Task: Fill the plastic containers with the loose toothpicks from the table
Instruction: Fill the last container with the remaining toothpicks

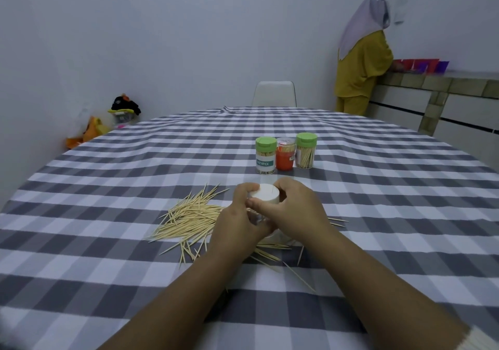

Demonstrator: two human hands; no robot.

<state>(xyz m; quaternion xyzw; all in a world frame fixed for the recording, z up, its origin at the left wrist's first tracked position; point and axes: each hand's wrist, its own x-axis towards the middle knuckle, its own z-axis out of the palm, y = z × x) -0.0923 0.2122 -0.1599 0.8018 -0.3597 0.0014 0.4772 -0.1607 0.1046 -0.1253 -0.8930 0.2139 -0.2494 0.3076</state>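
Observation:
A clear plastic container with a white lid (pixel 266 194) stands on the checked tablecloth (pixel 108 255), held between both hands. My left hand (pixel 239 221) grips its clear body from the left. My right hand (pixel 293 212) curls round the white lid from the right, thumb on the lid's near edge. A pile of loose toothpicks (pixel 193 216) lies spread to the left of and under my hands, with a few stray ones to the right (pixel 337 221) and in front. The container's lower part is hidden by my fingers.
Behind my hands stand three filled containers in a row: a green-lidded one labelled toothpick (pixel 266 155), an orange one (pixel 285 154), another green-lidded one (pixel 306 150). A white chair (pixel 274 93) stands at the table's far side. A person (pixel 361 60) stands at a counter at back right.

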